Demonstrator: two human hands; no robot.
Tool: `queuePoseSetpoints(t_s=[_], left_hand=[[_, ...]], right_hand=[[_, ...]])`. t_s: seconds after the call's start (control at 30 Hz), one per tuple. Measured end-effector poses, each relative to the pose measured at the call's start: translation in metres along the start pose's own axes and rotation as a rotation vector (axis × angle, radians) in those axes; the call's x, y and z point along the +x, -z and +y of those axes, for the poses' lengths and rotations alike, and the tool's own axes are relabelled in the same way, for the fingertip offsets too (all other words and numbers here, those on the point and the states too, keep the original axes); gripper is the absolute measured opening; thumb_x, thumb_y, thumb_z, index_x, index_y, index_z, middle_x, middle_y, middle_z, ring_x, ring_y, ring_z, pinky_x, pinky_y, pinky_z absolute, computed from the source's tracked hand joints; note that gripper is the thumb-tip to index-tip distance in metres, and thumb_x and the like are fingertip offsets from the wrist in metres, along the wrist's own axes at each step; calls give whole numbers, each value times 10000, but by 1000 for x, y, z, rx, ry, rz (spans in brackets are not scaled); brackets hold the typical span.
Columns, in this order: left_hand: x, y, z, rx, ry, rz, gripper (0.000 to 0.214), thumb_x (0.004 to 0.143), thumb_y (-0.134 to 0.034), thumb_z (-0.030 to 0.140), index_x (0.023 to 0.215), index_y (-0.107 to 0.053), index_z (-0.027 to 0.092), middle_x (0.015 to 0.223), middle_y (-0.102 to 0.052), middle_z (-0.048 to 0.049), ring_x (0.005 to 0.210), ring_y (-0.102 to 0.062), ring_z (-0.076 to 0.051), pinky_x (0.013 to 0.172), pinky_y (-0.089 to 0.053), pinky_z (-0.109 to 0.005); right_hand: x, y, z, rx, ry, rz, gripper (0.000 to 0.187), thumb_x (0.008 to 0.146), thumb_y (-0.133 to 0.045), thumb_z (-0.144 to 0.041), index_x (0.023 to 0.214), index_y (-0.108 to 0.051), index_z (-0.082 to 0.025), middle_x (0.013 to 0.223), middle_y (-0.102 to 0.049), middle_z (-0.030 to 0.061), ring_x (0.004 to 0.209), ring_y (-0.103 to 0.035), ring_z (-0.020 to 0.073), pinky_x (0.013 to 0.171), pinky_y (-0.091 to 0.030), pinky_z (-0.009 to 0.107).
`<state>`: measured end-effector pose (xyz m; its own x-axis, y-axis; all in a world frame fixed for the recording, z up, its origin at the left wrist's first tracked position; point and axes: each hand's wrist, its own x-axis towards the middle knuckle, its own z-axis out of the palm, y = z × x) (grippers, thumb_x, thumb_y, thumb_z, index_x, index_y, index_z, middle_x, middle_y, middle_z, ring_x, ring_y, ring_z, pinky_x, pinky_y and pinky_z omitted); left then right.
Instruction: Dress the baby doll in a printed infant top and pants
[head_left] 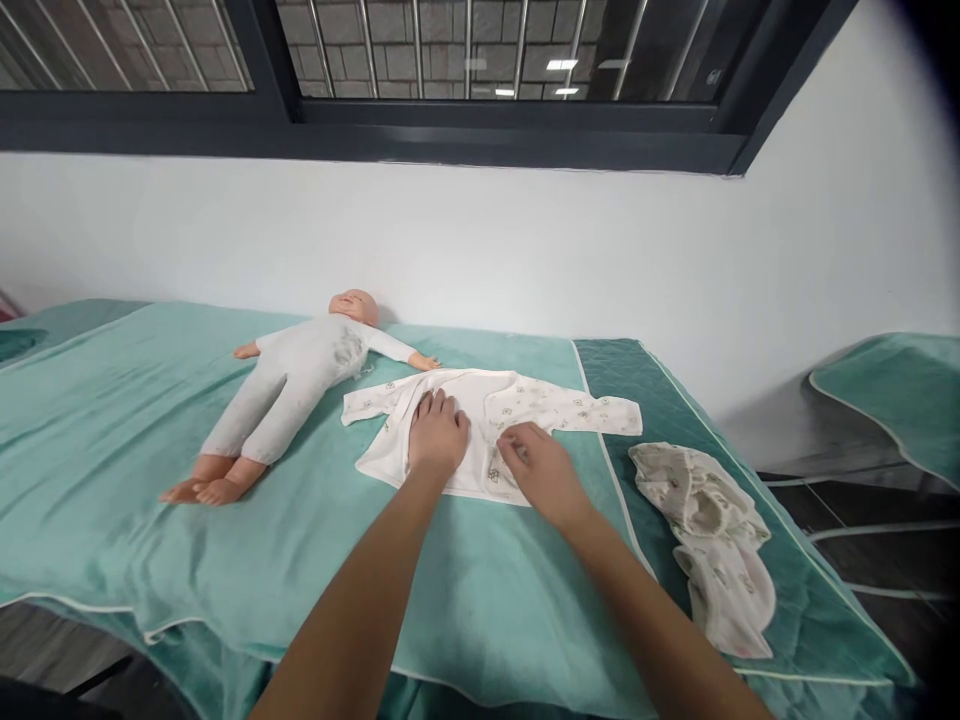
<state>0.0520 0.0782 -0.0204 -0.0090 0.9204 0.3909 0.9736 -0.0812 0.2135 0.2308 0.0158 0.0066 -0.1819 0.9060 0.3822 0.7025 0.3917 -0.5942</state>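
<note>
A white baby shirt (495, 392) with small printed figures lies spread on the green cover, its sleeves stretched out to both sides and its front parted. My left hand (437, 430) rests flat on its left half, palm down, holding nothing. Over the right front panel, my right hand (541, 468) has thumb and fingers drawn together in a pinch on the cloth near its edge. A baby doll (300, 375) in a white body suit lies on its back to the left, one hand close to the shirt's left sleeve.
Crumpled printed baby clothes (712, 540) lie at the right on a darker green quilted cover (637, 385). The lighter green cover (150, 400) spans the bed. Behind it stand a white wall (487, 240) and a dark-framed window (450, 130). Another green-covered surface (900, 390) is at far right.
</note>
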Motion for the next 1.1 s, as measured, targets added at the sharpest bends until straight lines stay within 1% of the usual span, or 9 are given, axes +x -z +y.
queuePoseSetpoints(t_s=[0.17,0.27,0.33,0.43,0.6,0.73,0.93,1.03,1.1], left_hand=[[0,-1,-1,9,-15,7,427,962,-368,340,1261,-609,152,1449,-527,-103,1392,-389,-289,1163,-312,-432],[1,-2,-2,12,-14,-4,444,966,-366,352,1286,-596,148,1458,-519,-102,1401,-380,-291,1163,-312,-435],[1,-3,-2,8,-9,-9,445,966,-366,352,1286,-596,145,1463,-513,-105,1404,-376,-290,1165,-310,-437],[1,-4,-2,-3,-2,-6,439,964,-370,345,1281,-599,146,1469,-507,-106,1410,-369,-286,1170,-305,-437],[1,-3,-2,-19,-1,-18,431,960,-377,344,1277,-600,156,1467,-509,-100,1406,-372,-288,1169,-309,-441],[1,-2,-2,-23,12,-22,427,960,-374,343,1266,-606,157,1467,-509,-100,1405,-372,-290,1171,-307,-442],[1,-2,-2,-20,3,-14,431,960,-371,345,1273,-602,158,1458,-517,-102,1400,-378,-285,1170,-304,-434],[1,-2,-2,-5,-3,-6,429,959,-367,338,1267,-606,159,1455,-520,-97,1395,-384,-284,1173,-298,-430],[1,-2,-2,1,-6,-7,424,958,-367,339,1258,-610,165,1456,-520,-91,1393,-386,-283,1172,-298,-428]], right_hand=[[65,-24,7,-209,-232,-54,295,920,-519,-400,1053,-601,-150,1096,-640,150,1024,-614,278,849,-457,369],[87,-39,6,-144,-403,-68,308,830,-637,-392,989,-601,-131,1096,-640,203,1081,-597,343,900,-434,435],[94,-44,9,-46,-464,-47,193,785,-658,-292,899,-602,-147,1014,-669,180,1059,-609,338,926,-421,452],[97,-38,22,109,-498,-12,55,768,-605,-235,763,-581,-186,841,-687,98,951,-646,284,884,-458,417],[98,-3,58,494,-596,130,168,845,-467,-358,852,-535,-205,796,-676,43,713,-654,164,682,-537,295],[96,26,88,675,-668,224,164,776,-534,-359,808,-519,-199,689,-615,9,585,-593,123,584,-528,251],[84,42,126,566,-730,320,213,712,-615,-284,891,-559,-183,632,-567,-7,552,-554,145,534,-506,286],[76,40,121,434,-660,375,287,715,-638,-276,978,-585,-174,879,-649,78,744,-616,202,708,-536,367],[70,36,107,318,-535,426,276,755,-621,-283,1011,-610,-181,1082,-630,114,904,-609,222,870,-495,397]])
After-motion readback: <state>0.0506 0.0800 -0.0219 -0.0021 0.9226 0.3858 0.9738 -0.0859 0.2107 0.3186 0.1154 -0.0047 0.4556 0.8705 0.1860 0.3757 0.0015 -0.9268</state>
